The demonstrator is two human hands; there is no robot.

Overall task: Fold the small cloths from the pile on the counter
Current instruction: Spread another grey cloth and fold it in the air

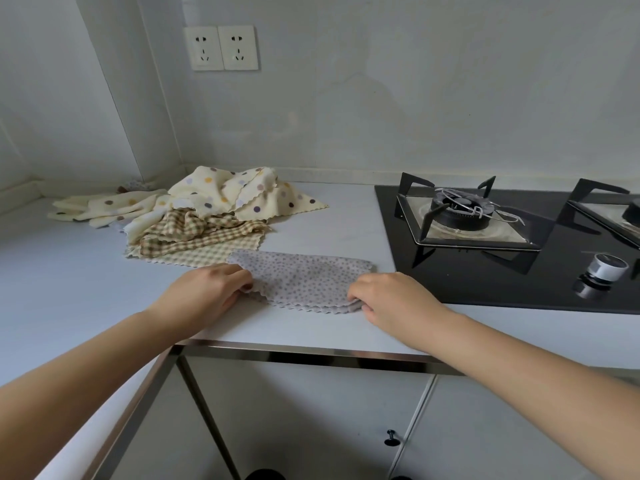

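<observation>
Grey cloth (304,277), one, pinched by left hand (207,289) and right hand (391,296).

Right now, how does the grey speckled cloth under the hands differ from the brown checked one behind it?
The grey speckled cloth lies folded flat; the brown checked cloth is crumpled in the pile. The grey one bears small dots, the checked one brown squares. The left hand and right hand grip the grey cloth's ends; the checked one is untouched. Both have wavy edges and lie on the counter.
</observation>
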